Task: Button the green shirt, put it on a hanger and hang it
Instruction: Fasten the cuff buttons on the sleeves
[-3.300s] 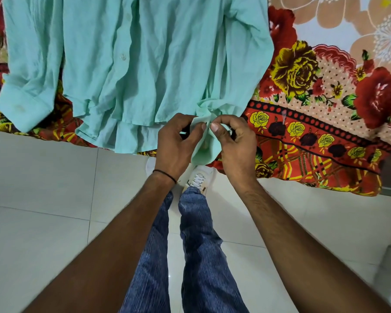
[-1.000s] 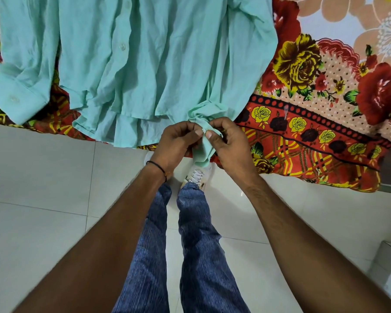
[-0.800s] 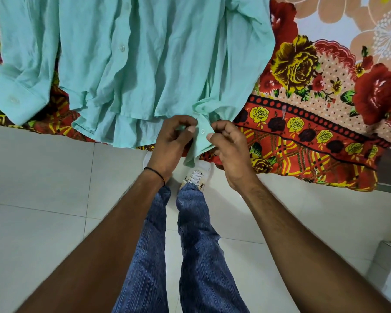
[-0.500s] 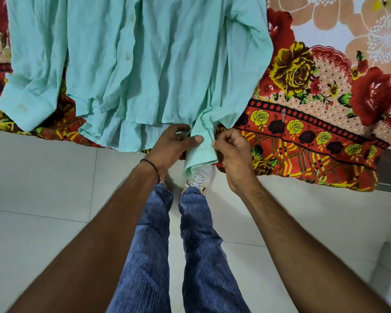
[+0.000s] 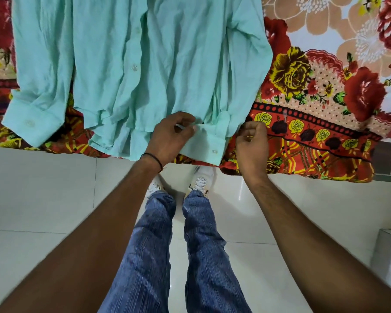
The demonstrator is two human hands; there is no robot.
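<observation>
a crinkled, pale green shirt (image 5: 145, 64) is spread flat across the upper left and centre of the frame, on a red and yellow floral bedsheet (image 5: 314, 91), with its hem draped over the edge. a stiffer, rectangular cuff (image 5: 208, 143) bearing a small round button (image 5: 214, 151) is seen at centre. the soft fabric just above that cuff appears to be pinched by the left hand (image 5: 169, 136). the right hand (image 5: 252, 143) is held just beside the cuff, its fingers curled on nothing. glossy white floor tiles (image 5: 43, 188) are seen below.

Bright, even light, floor glare, wide-angle bending at edges
</observation>
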